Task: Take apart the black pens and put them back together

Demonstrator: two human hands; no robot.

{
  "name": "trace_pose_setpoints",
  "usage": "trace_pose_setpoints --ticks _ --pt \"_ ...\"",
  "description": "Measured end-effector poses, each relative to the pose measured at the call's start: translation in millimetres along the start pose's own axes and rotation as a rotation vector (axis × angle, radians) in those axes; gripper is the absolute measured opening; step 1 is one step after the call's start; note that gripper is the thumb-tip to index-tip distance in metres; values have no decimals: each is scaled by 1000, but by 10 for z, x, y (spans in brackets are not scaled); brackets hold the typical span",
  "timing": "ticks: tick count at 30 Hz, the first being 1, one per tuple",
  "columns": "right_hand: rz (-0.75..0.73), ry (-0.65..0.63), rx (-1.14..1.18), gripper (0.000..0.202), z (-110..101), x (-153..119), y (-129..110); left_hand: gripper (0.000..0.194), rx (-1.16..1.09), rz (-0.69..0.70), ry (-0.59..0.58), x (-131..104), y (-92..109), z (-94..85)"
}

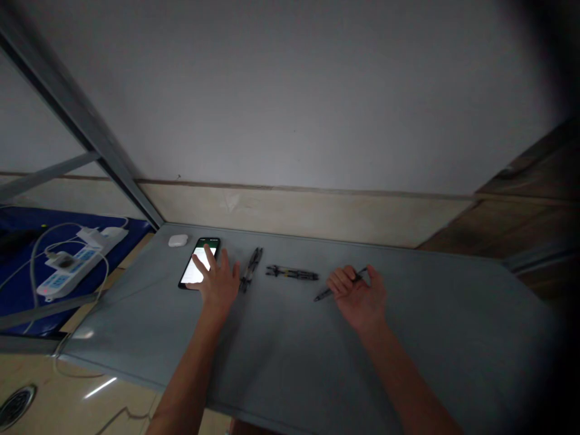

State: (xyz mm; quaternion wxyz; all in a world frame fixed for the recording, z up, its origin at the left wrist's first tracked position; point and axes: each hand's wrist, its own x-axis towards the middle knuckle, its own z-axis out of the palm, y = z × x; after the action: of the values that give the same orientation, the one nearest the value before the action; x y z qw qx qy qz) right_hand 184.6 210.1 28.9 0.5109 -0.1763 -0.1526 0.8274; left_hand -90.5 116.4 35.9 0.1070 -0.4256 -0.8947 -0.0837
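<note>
My left hand (218, 279) is spread over the right side of a black smartphone (194, 273) with a lit white screen. Its fingers are apart and hold nothing; whether they touch the screen I cannot tell. Just right of that hand lie some dark pens (251, 269), slanted and close together. Farther right, more dark pens (292, 273) lie side by side, roughly level. My right hand (360, 296), palm turned up, has its fingers curled round a dark pen (323, 295), whose one end pokes out to the left near the table.
A white earbud case (178, 240) sits beyond the phone at the back left. Left of the grey table (290, 362) a white power strip (81, 266) with plugs and cables rests on a blue surface (18, 241). A metal post (122, 187) and a wall stand behind.
</note>
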Motion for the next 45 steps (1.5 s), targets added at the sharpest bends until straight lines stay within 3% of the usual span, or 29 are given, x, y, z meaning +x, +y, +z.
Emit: trace_pose_setpoints --ticks 7,13,21,26,31,35,38,45 --pt "0 -19 -11 36 31 -19 11 53 -18 58 60 16 12 -68" --pt "-11 -24 -7 36 19 -19 11 51 -27 179 43 -16 109 -21" --pt "8 10 4 38 -28 10 25 51 -42 210 41 -34 143 45" --pt "28 -8 3 37 -3 -2 43 53 -26 148 50 86 13 67" --pt "12 -11 11 37 8 -7 28 63 0 -97 68 315 -381 66" --pt "5 -19 2 37 -1 -3 7 78 -16 -209 -86 435 -610 111" --pt "-1 -22 -2 37 -3 -6 4 80 -44 -177 -122 464 -618 146" --pt "12 -24 5 37 15 -25 19 77 -52 -131 -53 489 -526 161"
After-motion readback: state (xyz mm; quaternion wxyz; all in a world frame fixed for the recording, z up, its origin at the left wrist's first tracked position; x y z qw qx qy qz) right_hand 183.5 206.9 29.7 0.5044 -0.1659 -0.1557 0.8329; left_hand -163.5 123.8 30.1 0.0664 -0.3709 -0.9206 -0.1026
